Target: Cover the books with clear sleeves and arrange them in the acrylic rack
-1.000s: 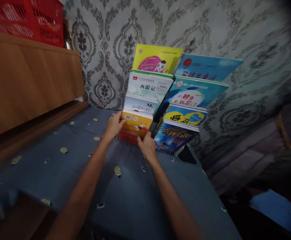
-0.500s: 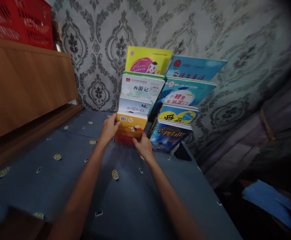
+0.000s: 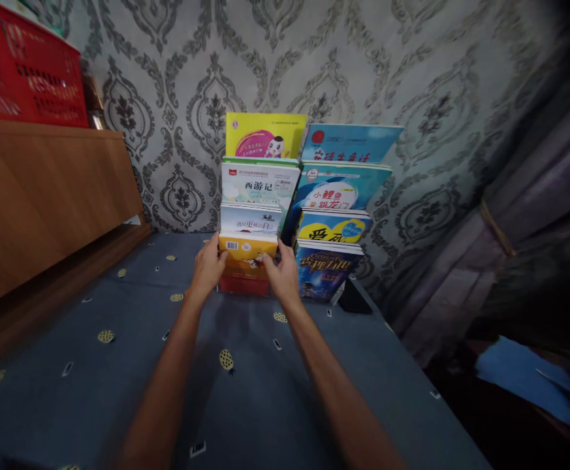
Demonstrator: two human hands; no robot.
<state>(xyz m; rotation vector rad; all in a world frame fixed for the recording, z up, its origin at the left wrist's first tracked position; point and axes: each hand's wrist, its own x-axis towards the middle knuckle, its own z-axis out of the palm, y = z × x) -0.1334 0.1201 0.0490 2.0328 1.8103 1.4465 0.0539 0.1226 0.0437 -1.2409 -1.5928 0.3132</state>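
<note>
An orange and red book (image 3: pixel 245 266) stands at the front of the left stack of upright books, with a barcode on its cover. My left hand (image 3: pixel 207 266) grips its left edge, and my right hand (image 3: pixel 283 269) grips its right edge, thumb on the cover. Right behind it rise a pale blue book (image 3: pixel 250 220), a white book (image 3: pixel 260 185) and a yellow book (image 3: pixel 265 136). To the right is a second stack: a dark blue book (image 3: pixel 326 271), a yellow and blue book (image 3: pixel 333 226), a teal book (image 3: pixel 346 189) and a blue book (image 3: pixel 353 142).
A patterned wall (image 3: pixel 181 130) rises behind the books. At left, a red basket (image 3: pixel 34 78) sits on a wooden cabinet (image 3: pixel 49 196). A dark flat object (image 3: pixel 354 297) lies by the right stack on the blue cloth (image 3: pixel 245 405). A curtain (image 3: pixel 456 274) hangs at right.
My right hand has moved up along the orange and red book's right edge. My left hand stays at its left edge. The camera view has tilted and shifted slightly.
</note>
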